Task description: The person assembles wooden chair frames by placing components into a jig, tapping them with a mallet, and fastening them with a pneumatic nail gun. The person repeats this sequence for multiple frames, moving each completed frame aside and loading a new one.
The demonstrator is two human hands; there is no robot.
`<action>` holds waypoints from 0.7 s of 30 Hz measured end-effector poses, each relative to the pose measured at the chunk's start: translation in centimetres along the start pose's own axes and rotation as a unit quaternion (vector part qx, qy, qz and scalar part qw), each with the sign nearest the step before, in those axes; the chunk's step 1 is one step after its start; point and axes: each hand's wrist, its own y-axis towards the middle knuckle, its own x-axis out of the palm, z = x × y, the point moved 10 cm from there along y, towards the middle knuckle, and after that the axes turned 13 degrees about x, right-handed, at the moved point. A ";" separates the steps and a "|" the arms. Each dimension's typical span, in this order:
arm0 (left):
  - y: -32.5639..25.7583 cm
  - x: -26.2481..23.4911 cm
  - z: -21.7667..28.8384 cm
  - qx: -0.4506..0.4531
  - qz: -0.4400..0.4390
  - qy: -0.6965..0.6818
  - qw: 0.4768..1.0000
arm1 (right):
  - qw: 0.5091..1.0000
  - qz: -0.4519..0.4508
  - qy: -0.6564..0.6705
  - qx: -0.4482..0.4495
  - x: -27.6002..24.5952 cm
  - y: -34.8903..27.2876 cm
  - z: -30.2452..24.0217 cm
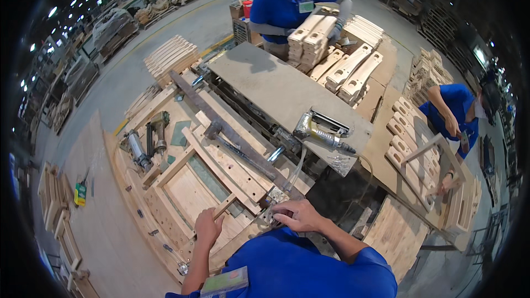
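My left hand [207, 228] is closed around the near end of a short wooden slat [223, 207]. That slat lies at the near end of a wooden frame [175, 163], which rests in a jig on the workbench. To its right, my right hand [299, 216] has its fingers curled over a small metal fitting [271, 201] at the bench edge; the fingertips are partly hidden. A hammer [240, 153] lies along the jig, just beyond both hands.
Two nail guns [158, 132] [138, 151] lie at the bench's left. A third nail gun [321, 129] with a hose sits on a grey board [259, 77]. Co-workers [276, 11] [456, 111] stand across and at right, beside stacked wooden parts [350, 72].
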 end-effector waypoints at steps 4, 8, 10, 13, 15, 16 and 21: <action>0.5 1.1 -1.2 0.004 -0.026 0.007 1.000 | 0.998 0.017 -0.044 -0.049 0.2 1.3 -2.7; 0.7 2.3 -2.9 -0.016 -0.072 0.020 0.997 | 0.996 0.047 -0.049 -0.050 0.6 3.0 -4.8; 0.8 2.7 -3.5 -0.005 -0.090 0.006 0.996 | 0.996 0.053 -0.046 -0.064 0.8 3.6 -5.6; 1.4 2.7 -3.5 0.026 -0.117 -0.022 0.992 | 0.994 0.072 -0.056 -0.068 0.3 4.1 -6.7; 1.6 2.4 -3.2 0.048 -0.117 -0.029 0.992 | 0.999 0.033 0.034 -0.008 0.0 4.9 -5.7; 1.6 2.0 -3.2 0.052 -0.112 -0.028 0.992 | 0.997 0.013 0.077 0.025 -0.2 5.5 -5.2; 3.6 -5.5 -0.3 0.073 -0.058 -0.097 0.991 | 0.982 0.016 0.187 0.016 -1.1 8.6 -6.3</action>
